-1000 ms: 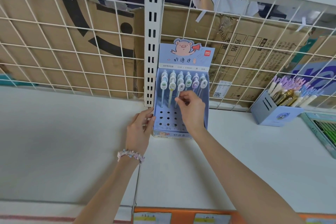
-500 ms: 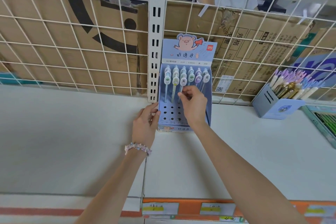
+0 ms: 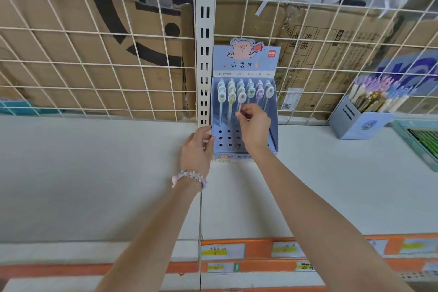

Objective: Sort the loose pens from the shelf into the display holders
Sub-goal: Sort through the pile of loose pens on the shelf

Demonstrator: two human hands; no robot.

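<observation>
Broadly, a white shelf (image 3: pixel 94 173) stretches under both forearms, with a wire grid (image 3: pixel 94 54) rising behind it, beyond the hands, and cardboard boxes (image 3: pixel 59 42) stacked on the far side of the wires. A slotted white post (image 3: pixel 205 42) stands just above the left hand. Orange price strips (image 3: pixel 260 248) run along the shelf edge below the forearms.

Between the two hands stands a blue holder (image 3: pixel 272 130), its card back printed with a pig, its floor dotted with holes. Well off to the right of the right hand sits a box (image 3: pixel 358 125) crammed with pens, and a green tray (image 3: pixel 417 140) lies just past it at the picture's edge.

Standing in rows at the back of the holder, just above the right hand, are pens (image 3: pixel 251 91) with oval toppers. The left hand (image 3: pixel 196 149) rests against the holder's left wall, fingers bent around its edge, a bead bracelet (image 3: pixel 188 176) on the wrist. The right hand (image 3: pixel 254 128) reaches inside the holder, thumb and fingers pinched on the shaft of one pen (image 3: pixel 241 101), third from the left in the front row, which leans slightly.
</observation>
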